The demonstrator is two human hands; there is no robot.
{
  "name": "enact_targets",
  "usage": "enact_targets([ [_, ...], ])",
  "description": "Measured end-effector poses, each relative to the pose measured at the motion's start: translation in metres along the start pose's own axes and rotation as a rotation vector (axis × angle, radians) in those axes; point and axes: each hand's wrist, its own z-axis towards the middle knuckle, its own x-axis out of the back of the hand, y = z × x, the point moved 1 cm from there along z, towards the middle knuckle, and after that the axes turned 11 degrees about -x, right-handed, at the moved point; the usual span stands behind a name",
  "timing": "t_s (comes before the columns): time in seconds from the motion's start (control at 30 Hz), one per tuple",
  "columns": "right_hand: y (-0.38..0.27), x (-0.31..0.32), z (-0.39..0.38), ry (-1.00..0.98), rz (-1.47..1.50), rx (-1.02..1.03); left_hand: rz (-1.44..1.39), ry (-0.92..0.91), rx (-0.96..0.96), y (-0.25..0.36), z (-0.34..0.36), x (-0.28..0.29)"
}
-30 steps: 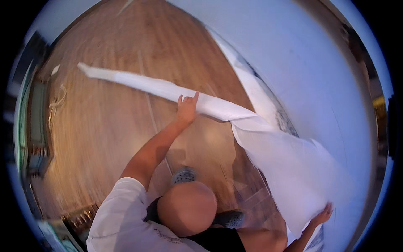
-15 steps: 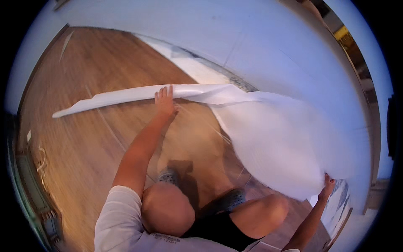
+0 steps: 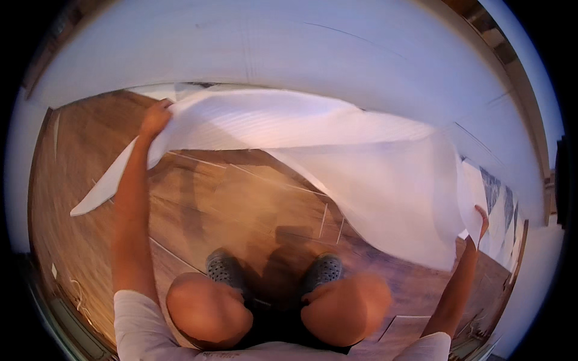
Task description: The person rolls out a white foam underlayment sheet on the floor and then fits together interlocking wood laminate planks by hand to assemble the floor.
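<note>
A large, soft white sheet [image 3: 391, 186] with faint ribs stretches between my hands above a wood-plank floor [image 3: 259, 204]. At its left part my left hand [image 3: 158, 117] is closed on the upper edge, and a narrow tail of the sheet hangs down beyond the forearm. On the far right my right hand [image 3: 481, 222] grips the sheet's end, with the fingers partly hidden behind it. The middle of the sheet is folded over and sags in a curve. I squat behind it, in grey perforated clogs [image 3: 322, 272].
A pale wall [image 3: 289, 54] rises behind the sheet. White and dark patterned material [image 3: 500, 204] lies along the wall at the right. Thin white strips [image 3: 324, 219] lie on the planks. A pale cord [image 3: 81, 301] rests at the lower left, beside a dark green edge.
My left hand has gone from lying flat on the sheet to gripping its edge, farther left. The sheet's left part has spread wider and lifted. My view has turned rightward.
</note>
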Motion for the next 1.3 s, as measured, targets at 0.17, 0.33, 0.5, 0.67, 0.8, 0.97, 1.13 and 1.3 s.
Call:
enact_targets([
  [0.17, -0.012, 0.021, -0.041, 0.138, -0.235, 0.015, -0.34, -0.285, 0.212, 0.049, -0.05, 0.025],
  [0.33, 0.04, 0.06, -0.094, 0.374, -0.197, -0.194, -0.074, -0.615, 0.124, 0.049, -0.08, -0.026],
  [0.5, 0.077, 0.089, -0.12, 0.488, -0.092, -0.271, 0.24, -0.533, -0.003, 0.03, -0.057, -0.06],
  [0.67, 0.064, 0.135, -0.129, 0.554, -0.074, -0.256, 0.097, -0.397, -0.12, 0.098, -0.006, -0.086],
  [0.8, 0.069, 0.153, -0.14, 0.581, -0.062, -0.284, 0.247, -0.487, -0.162, 0.115, -0.001, -0.102],
  [0.97, 0.089, 0.185, -0.176, 0.686, -0.084, -0.391, 0.353, -0.641, -0.126, 0.143, -0.001, -0.172],
  [1.13, 0.13, 0.16, -0.208, 0.791, -0.167, -0.772, 0.105, -0.644, -0.334, 0.097, -0.004, -0.221],
  [1.3, 0.18, 0.263, -0.303, 0.722, -0.191, -0.639, -0.099, -0.666, -0.393, 0.157, 0.057, -0.316],
])
